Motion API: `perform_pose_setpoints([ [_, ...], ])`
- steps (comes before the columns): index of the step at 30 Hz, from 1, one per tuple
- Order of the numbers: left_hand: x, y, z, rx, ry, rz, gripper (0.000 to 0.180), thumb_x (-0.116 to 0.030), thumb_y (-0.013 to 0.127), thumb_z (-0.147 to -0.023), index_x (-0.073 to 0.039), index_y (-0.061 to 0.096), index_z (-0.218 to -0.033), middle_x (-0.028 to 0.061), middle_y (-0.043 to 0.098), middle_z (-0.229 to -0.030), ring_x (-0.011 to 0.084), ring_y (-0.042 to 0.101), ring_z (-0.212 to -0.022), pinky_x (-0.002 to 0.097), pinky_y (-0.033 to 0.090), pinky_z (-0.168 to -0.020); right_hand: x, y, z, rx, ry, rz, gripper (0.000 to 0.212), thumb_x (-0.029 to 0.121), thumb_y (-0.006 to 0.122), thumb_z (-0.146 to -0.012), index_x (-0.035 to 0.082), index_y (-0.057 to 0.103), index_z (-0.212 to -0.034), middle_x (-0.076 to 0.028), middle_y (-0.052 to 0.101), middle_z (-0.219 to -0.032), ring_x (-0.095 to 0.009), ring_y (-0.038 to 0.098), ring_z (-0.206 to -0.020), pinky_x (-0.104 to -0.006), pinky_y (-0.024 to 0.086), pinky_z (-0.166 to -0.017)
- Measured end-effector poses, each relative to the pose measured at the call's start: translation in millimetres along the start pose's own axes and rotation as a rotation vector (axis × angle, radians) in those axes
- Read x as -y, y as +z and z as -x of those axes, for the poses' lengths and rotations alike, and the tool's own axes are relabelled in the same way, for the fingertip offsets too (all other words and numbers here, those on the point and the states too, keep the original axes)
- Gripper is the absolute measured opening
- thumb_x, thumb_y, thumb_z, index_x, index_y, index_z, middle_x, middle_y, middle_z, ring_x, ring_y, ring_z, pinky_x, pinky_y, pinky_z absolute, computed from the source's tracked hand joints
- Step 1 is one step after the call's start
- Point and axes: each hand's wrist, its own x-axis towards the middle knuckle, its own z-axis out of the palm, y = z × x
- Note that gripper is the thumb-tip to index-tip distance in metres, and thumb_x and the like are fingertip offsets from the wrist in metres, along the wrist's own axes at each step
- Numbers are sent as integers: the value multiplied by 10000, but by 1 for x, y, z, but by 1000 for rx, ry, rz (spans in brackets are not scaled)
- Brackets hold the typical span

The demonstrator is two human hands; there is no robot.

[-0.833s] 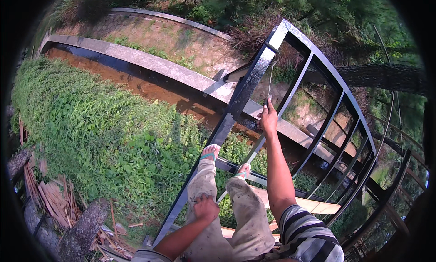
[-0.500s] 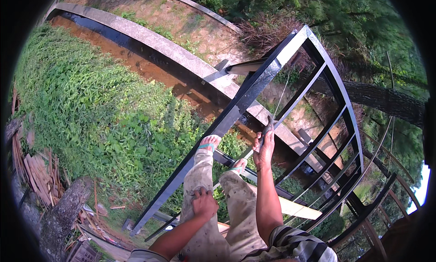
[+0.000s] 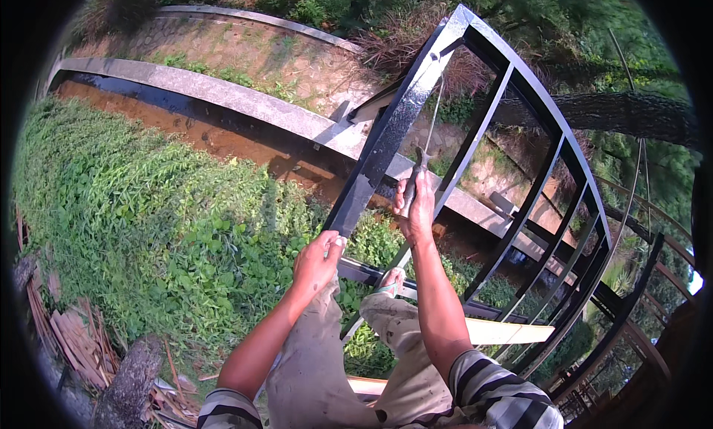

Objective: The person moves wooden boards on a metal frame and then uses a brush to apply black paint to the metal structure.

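My right hand (image 3: 417,206) is closed around a dark grey tool (image 3: 422,161) with a forked top. A thin straight rod (image 3: 434,117) runs up from it toward the black metal beam; the tool's exact kind is unclear. My left hand (image 3: 316,264) has its fingers bent together in front of my left knee, over the black beam (image 3: 364,180). Whether it touches the beam or holds something small cannot be made out. The beam belongs to a black curved frame (image 3: 546,109) with crossbars. My right foot in a green-strapped sandal (image 3: 389,282) stands on a lower bar; my left foot is hidden.
A pale board (image 3: 512,332) lies across the frame at right. Below are dense green plants (image 3: 163,228), a muddy channel (image 3: 245,150) and a concrete wall (image 3: 223,91). A tree trunk (image 3: 601,115) crosses the right side; scrap wood (image 3: 78,336) is piled lower left.
My left hand has risen from my thigh to the beam, now covering where my left foot showed. My right hand and the tool have shifted up and slightly left in view. The view has tilted.
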Motion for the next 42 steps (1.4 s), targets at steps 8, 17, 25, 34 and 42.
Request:
perform_pose_setpoints([
  [8,-61,73,-203,333,262,271,341,-352,629,-1004,-23,617,-1091,14,590,-671,102,531,-404,255,420,-336,-85,-16,-45,136,-412,206,534,321,361,-1117,102,278,-1597,-57,638,-857,-97,588,-562,-258,518,-531],
  [17,-5,46,-307,77,332,464,328,-408,628,-1011,-87,564,-1024,23,589,-872,115,635,-651,240,531,-554,-112,-210,-115,-909,-638,951,680,343,703,-935,56,427,-1486,-187,540,-1360,-360,517,-1258,-485,422,-1050],
  [25,28,65,-341,-173,345,533,343,-392,659,-995,-79,534,-930,-8,512,-679,98,530,-497,252,427,-435,-216,-351,-84,-612,-141,795,508,440,810,-843,-13,714,-1052,-71,719,-859,-161,649,-803,-348,520,-772],
  [34,58,68,-333,-171,314,476,369,-394,704,-963,-52,567,-938,1,539,-678,93,537,-488,249,424,-423,-194,-347,-61,-460,-93,627,1037,475,907,-705,-20,425,-1478,-199,645,-1266,-263,651,-1119,-379,500,-998],
  [42,76,74,-347,-139,297,447,358,-370,716,-953,-34,593,-940,13,558,-691,96,543,-485,253,426,-422,-241,-343,8,-475,256,626,846,462,918,-672,-19,607,-1295,-126,708,-1063,-216,668,-976,-384,548,-858],
])
